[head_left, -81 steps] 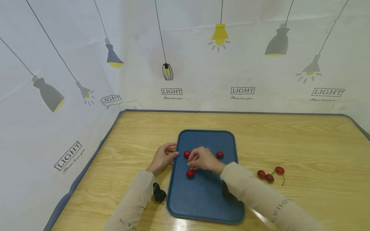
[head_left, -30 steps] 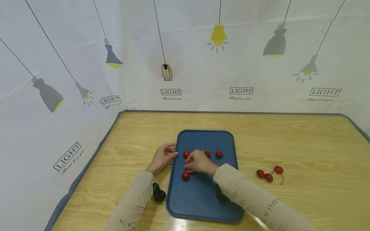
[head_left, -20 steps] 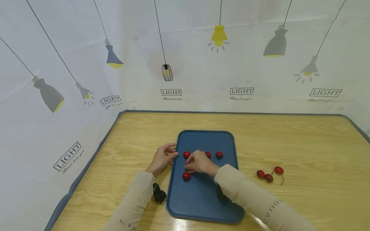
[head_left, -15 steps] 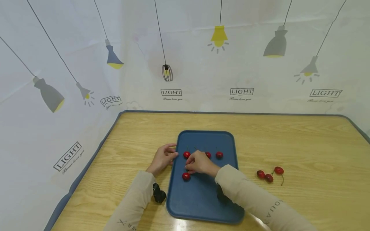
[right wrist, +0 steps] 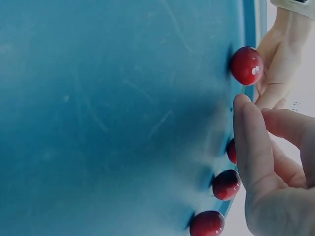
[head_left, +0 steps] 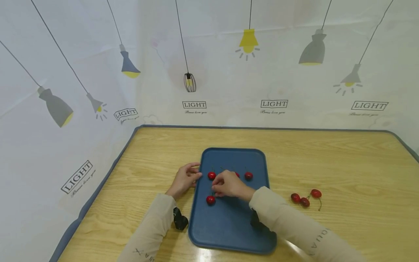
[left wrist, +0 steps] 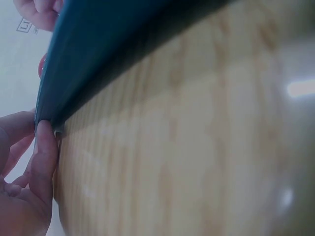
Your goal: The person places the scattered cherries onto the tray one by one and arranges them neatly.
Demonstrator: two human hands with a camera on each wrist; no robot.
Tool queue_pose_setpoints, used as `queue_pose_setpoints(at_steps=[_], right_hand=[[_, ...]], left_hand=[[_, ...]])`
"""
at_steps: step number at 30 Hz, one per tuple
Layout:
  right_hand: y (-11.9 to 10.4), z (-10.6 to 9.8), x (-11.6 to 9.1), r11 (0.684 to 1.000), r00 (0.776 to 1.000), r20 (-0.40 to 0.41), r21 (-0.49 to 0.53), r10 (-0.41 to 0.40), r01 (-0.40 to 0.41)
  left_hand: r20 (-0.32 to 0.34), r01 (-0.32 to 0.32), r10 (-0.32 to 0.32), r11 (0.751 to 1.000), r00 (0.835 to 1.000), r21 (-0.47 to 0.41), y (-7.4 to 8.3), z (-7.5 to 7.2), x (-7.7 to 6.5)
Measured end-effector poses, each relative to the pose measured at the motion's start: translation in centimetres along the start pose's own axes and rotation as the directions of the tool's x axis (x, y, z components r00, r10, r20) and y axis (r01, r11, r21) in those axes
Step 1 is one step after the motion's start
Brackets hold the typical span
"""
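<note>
On the blue tray (head_left: pixel 229 233), a red cherry (head_left: pixel 211 200) with a stem sits nearest the person. My right hand (head_left: pixel 230 185) is just above it, thumb and fingertips close to the stem. In the right wrist view the straight fingers (right wrist: pixel 253 142) end beside that cherry (right wrist: pixel 247 66), which rests on the tray. Behind the hand runs a row of cherries: one at the left (head_left: pixel 211 175), one at the right (head_left: pixel 248 176), others partly hidden by the hand. My left hand (head_left: pixel 184 179) touches the tray's left rim with loosely extended fingers; in the left wrist view its fingers (left wrist: pixel 44 157) lie against the edge.
Right of the tray, three more cherries (head_left: pixel 304 202) lie together on the wooden table (head_left: pixel 343 163). A white sheet (head_left: pixel 222 54) printed with lamps stands behind and at the left. Each forearm wears a black device (head_left: pixel 180 219) near the sleeve cuff.
The right hand set the near cherry slightly closer to me and to the left, then shifted a little right while that cherry stayed put. The left hand has kept its place.
</note>
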State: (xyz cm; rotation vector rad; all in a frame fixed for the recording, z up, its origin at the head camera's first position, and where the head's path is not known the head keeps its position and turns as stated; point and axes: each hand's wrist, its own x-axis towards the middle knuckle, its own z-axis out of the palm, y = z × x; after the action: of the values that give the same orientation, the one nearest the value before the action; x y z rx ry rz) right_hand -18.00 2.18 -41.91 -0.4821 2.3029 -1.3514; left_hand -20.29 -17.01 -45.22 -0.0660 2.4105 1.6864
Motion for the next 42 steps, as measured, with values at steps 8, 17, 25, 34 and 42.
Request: queue_pose_setpoints(at_steps=[8, 17, 25, 34, 42], right_hand=[[0.1, -1.5, -1.8, 0.997, 0.997, 0.006, 0.008, -0.077, 0.077], [1.1, -4.8, -4.8, 0.975, 0.976, -0.006, -0.051, -0.216, 0.215], [3.3, -7.1, -7.6, 0.971, 0.970, -0.055, -0.035, -0.236, 0.235], [5.2, -9.9, -11.0, 0.966, 0.955, -0.148, -0.068, -0.257, 0.250], [6.8, -12.2, -13.9, 0.968, 0.944, -0.224, -0.121, -0.241, 0.218]], left_hand=[[-0.001, 0.007, -0.007, 1.000, 1.000, -0.005, 0.0, 0.0, 0.0], [0.000, -0.007, 0.007, 1.000, 1.000, -0.002, 0.0, -0.1, 0.0], [0.007, -0.011, 0.011, 1.000, 1.000, 0.007, -0.1, -0.1, 0.0], [0.018, -0.015, 0.015, 1.000, 1.000, 0.006, -0.2, 0.0, 0.1], [0.009, -0.016, 0.016, 1.000, 1.000, -0.009, -0.2, 0.0, 0.1]])
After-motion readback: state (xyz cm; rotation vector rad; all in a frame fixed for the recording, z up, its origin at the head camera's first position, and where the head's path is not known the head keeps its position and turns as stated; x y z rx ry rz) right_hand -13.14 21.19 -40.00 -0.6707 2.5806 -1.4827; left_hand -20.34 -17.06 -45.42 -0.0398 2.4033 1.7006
